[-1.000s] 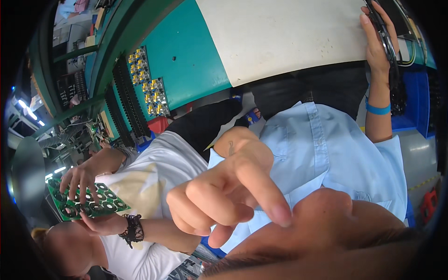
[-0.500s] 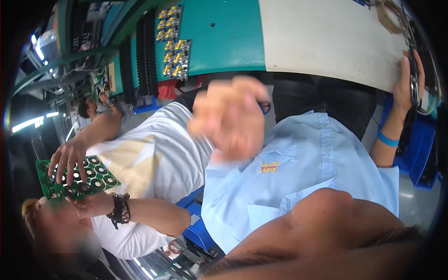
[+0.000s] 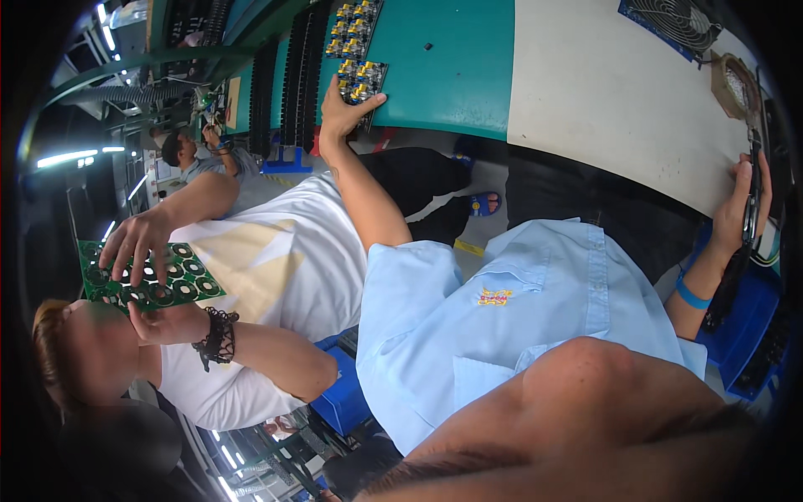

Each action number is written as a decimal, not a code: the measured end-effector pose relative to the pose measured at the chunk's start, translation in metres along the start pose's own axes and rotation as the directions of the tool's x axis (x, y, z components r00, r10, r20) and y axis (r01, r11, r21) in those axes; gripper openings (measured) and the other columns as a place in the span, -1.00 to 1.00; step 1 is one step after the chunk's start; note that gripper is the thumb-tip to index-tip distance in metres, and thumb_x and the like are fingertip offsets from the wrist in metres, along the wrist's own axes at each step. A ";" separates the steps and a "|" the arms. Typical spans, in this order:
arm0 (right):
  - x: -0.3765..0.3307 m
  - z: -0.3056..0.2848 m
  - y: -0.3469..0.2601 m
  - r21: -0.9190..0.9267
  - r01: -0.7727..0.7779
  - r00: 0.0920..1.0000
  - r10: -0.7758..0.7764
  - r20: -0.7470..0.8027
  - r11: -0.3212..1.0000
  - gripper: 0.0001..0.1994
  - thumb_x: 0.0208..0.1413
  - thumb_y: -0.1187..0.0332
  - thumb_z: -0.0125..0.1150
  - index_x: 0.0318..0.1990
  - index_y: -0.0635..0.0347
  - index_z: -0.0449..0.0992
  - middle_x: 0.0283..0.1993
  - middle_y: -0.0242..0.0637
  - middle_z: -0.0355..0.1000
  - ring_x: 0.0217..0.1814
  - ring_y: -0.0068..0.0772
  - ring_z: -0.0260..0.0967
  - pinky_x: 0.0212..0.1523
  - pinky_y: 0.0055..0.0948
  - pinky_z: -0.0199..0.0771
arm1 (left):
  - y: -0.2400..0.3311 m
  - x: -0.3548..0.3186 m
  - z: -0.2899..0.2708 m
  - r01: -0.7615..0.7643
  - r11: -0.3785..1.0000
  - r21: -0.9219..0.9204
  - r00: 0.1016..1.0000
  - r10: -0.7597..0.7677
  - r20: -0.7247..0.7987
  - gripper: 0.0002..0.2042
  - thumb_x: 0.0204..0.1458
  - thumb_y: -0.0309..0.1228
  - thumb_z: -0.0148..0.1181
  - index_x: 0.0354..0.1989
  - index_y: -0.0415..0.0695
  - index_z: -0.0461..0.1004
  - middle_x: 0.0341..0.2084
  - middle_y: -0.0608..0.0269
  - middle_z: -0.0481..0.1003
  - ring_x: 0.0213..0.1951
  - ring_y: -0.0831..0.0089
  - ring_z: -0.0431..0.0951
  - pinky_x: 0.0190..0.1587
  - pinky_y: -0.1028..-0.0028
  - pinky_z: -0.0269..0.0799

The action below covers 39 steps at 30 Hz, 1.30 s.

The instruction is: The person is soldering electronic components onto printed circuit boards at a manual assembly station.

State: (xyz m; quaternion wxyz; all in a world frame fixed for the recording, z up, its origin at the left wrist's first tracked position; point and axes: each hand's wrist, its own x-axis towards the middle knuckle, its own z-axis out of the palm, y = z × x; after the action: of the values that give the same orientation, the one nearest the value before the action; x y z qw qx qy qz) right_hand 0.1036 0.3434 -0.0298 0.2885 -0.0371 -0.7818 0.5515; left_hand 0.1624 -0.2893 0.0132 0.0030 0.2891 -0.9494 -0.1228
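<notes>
At the bench's far left, my left hand [image 3: 341, 117] has its thumb and fingers around the near end of a circuit board [image 3: 361, 82] with yellow and blue parts. A similar board [image 3: 353, 29] lies just beyond it. On the right, my right hand [image 3: 739, 205] is closed around a long, dark, narrow object with a shiny edge [image 3: 755, 180]; its exact kind is unclear. Beside that hand's upper end is a brownish polygonal frame with a mesh centre [image 3: 736, 86].
A co-worker [image 3: 268, 276] at left holds a green board with round parts [image 3: 171, 272]. Black slotted racks [image 3: 303, 79] stand beside the boards. The bench has a green mat [image 3: 447, 84] and a white section [image 3: 585, 100]. A fan [image 3: 673, 21] is at back right, a blue bin [image 3: 744, 322] below my right hand.
My left hand has moved from a blurred spot before my chest, away and leftward, onto the circuit board. My right hand keeps its hold. The view has shifted, bringing the fan further in.
</notes>
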 end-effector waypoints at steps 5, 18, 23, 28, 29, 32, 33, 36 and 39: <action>-0.004 0.000 0.001 0.011 0.030 0.999 -0.030 0.016 0.999 -0.67 0.27 0.37 0.20 0.12 0.33 0.48 -0.16 -0.13 0.60 -0.23 -0.48 0.52 -0.13 -0.57 0.53 | 0.003 -0.010 0.005 -0.019 0.998 -0.057 0.995 0.014 -0.101 0.15 -0.41 0.08 0.61 0.33 -0.38 0.17 0.09 -0.31 0.39 0.19 -0.03 0.33 0.18 0.18 0.36; -0.017 -0.002 -0.007 -0.046 0.087 0.996 -0.087 -0.004 0.995 -0.67 0.22 0.38 0.26 0.10 0.27 0.51 -0.11 -0.18 0.61 -0.13 -0.45 0.56 -0.06 -0.57 0.55 | 0.164 -0.125 0.043 -0.683 0.730 -0.041 0.717 0.657 -0.232 0.10 -0.54 0.02 0.64 0.30 -0.20 0.28 0.21 -0.13 0.30 0.19 -0.01 0.27 0.27 0.11 0.15; -0.015 -0.001 -0.005 -0.054 0.176 0.984 -0.178 -0.028 0.983 -0.66 0.25 0.37 0.22 0.15 0.25 0.48 -0.13 -0.23 0.61 -0.15 -0.52 0.55 -0.08 -0.62 0.53 | 0.258 -0.160 0.086 -0.648 0.734 -0.203 0.757 0.649 -0.070 0.13 -0.60 0.08 0.63 0.26 -0.24 0.30 0.23 -0.25 0.22 0.23 -0.16 0.17 0.28 -0.13 -0.05; -0.011 -0.001 0.004 -0.137 0.083 0.993 -0.093 -0.073 0.987 -0.66 0.23 0.41 0.21 0.13 0.27 0.47 -0.13 -0.22 0.59 -0.14 -0.47 0.53 -0.07 -0.61 0.50 | 0.254 -0.196 0.076 -0.715 0.692 -0.102 0.698 0.698 -0.158 0.08 -0.55 0.04 0.62 0.28 -0.18 0.32 0.24 -0.05 0.29 0.28 0.00 0.19 0.35 0.01 -0.05; -0.010 0.000 0.006 -0.108 0.086 0.993 -0.094 -0.072 0.990 -0.66 0.21 0.44 0.20 0.13 0.29 0.47 -0.13 -0.23 0.56 -0.16 -0.48 0.49 -0.08 -0.60 0.46 | 0.248 -0.198 0.074 -0.768 0.632 -0.106 0.641 0.756 -0.134 0.03 -0.52 0.01 0.62 0.26 -0.17 0.34 0.23 -0.03 0.30 0.29 0.01 0.20 0.36 0.01 -0.06; -0.009 0.004 0.010 -0.047 0.089 0.994 -0.092 -0.060 0.995 -0.66 0.18 0.49 0.19 0.11 0.33 0.45 -0.13 -0.26 0.50 -0.19 -0.48 0.41 -0.12 -0.59 0.40 | 0.234 -0.198 0.079 -0.852 0.510 -0.119 0.521 0.850 -0.083 -0.07 -0.44 -0.06 0.61 0.22 -0.15 0.38 0.22 0.02 0.33 0.29 0.05 0.23 0.37 0.00 -0.07; -0.008 0.005 0.010 -0.058 0.103 0.993 -0.106 -0.054 0.993 -0.67 0.18 0.49 0.18 0.10 0.33 0.45 -0.13 -0.26 0.50 -0.20 -0.48 0.41 -0.12 -0.58 0.40 | 0.233 -0.196 0.085 -0.862 0.492 -0.123 0.506 0.854 -0.126 -0.15 -0.39 -0.12 0.59 0.19 -0.14 0.40 0.20 0.06 0.36 0.29 0.08 0.25 0.38 0.00 -0.08; -0.007 0.005 0.011 -0.099 0.146 0.988 -0.151 -0.045 0.984 -0.69 0.19 0.50 0.18 0.09 0.33 0.46 -0.13 -0.25 0.50 -0.22 -0.48 0.41 -0.12 -0.57 0.40 | 0.232 -0.189 0.102 -0.895 0.426 -0.130 0.445 0.858 -0.256 -0.39 -0.25 -0.29 0.52 0.07 -0.10 0.48 0.14 0.17 0.43 0.28 0.16 0.31 0.39 0.00 -0.09; -0.004 0.003 0.011 -0.131 0.179 0.982 -0.185 -0.037 0.975 -0.69 0.19 0.50 0.18 0.09 0.33 0.46 -0.13 -0.24 0.50 -0.22 -0.47 0.41 -0.13 -0.56 0.40 | 0.228 -0.187 0.107 -0.900 0.401 -0.170 0.434 0.857 -0.279 -0.48 -0.22 -0.36 0.47 0.01 -0.09 0.50 0.10 0.23 0.46 0.22 0.20 0.35 0.38 0.01 -0.08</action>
State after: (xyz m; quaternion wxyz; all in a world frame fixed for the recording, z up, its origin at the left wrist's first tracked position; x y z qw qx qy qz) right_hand 0.1029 0.3434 -0.0416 0.3537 0.0029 -0.8082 0.4709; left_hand 0.1846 0.0214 -0.0248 0.1797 -0.2507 -0.9253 -0.2205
